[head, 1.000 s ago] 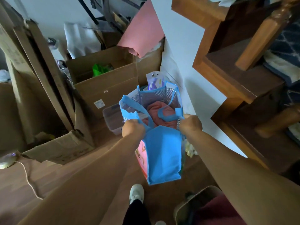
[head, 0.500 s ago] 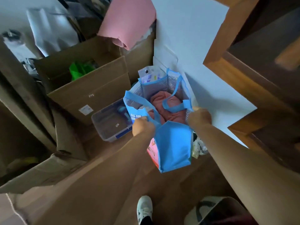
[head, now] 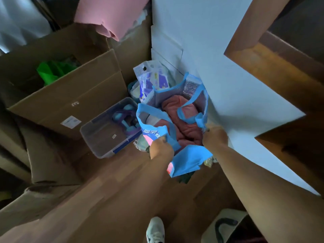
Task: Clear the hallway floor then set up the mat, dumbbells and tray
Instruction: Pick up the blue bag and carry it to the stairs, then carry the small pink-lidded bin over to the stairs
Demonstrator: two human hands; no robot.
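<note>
Left hand [head: 162, 146] and right hand [head: 214, 135] each fisted on the blue bag [head: 189, 160] rim; I'd lower it straight, hugging the wall [head: 228, 85] right of the hands, clear of the dumbbells [head: 126, 118] in the clear bin [head: 105, 137] left of them.

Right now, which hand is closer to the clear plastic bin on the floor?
Left. The left hand grips the edge of the blue bag right beside the clear bin; the right hand grips the opposite edge, by the white wall, with the bag between.

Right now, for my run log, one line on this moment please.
step: clearing floor; left hand: grips blue bag; right hand: grips blue bag; bag contents: red cloth
</note>
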